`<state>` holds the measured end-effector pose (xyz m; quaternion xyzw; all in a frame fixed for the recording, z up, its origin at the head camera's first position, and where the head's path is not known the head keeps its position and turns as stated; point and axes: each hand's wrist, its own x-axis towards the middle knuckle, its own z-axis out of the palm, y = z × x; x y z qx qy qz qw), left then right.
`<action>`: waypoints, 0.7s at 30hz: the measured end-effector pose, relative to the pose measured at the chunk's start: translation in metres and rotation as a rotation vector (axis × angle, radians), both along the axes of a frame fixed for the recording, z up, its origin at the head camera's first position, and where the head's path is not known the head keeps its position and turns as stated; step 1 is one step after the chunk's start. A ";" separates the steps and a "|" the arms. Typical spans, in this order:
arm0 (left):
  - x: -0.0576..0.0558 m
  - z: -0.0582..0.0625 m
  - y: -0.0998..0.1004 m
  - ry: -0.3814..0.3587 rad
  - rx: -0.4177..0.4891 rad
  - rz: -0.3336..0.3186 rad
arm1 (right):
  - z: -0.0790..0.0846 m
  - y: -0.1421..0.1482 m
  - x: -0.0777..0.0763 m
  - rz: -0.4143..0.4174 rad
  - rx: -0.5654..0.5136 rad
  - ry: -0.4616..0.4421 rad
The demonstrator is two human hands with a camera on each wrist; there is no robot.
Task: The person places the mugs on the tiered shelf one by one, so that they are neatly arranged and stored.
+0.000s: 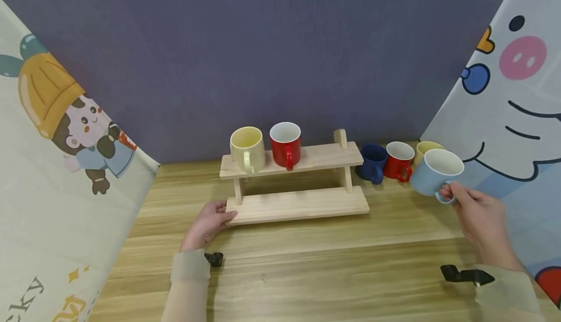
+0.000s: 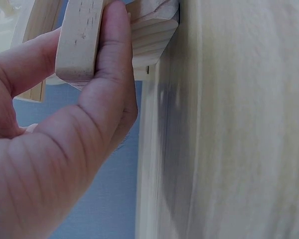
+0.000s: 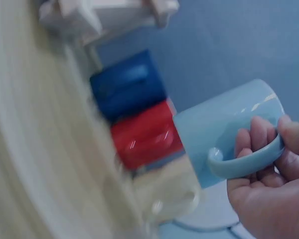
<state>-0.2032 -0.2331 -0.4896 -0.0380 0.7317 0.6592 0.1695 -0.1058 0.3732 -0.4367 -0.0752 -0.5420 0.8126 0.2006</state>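
My right hand [image 1: 482, 217] grips a light blue mug [image 1: 434, 173] by its handle, fingers curled through it, and the mug is raised off the table in the right wrist view. Beside it stand a dark blue mug [image 1: 371, 161], a red mug [image 1: 398, 160] and a pale yellow mug [image 1: 426, 147], the last partly hidden behind the light blue one. My left hand [image 1: 209, 222] pinches the left end of the lower board of a two-tier wooden rack [image 1: 298, 205], thumb on top. On the upper board sit another yellow mug [image 1: 252, 149] and another red mug [image 1: 286, 144].
The rack stands on a wood-grain table [image 1: 307, 273] near a dark blue-grey back wall [image 1: 280, 59]. Printed cartoon panels flank both sides, the right panel [image 1: 526, 132] close behind the held mug. An upright wooden peg [image 1: 340, 138] rises at the upper board's right end.
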 end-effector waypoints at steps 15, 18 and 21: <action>0.001 0.001 0.001 0.004 0.005 0.002 | 0.041 -0.064 -0.015 0.029 0.005 0.047; 0.002 0.002 0.001 0.001 0.006 0.007 | 0.045 -0.078 -0.020 0.032 0.026 0.082; 0.002 0.003 0.001 -0.001 0.007 0.007 | 0.049 -0.091 -0.024 0.031 0.039 0.090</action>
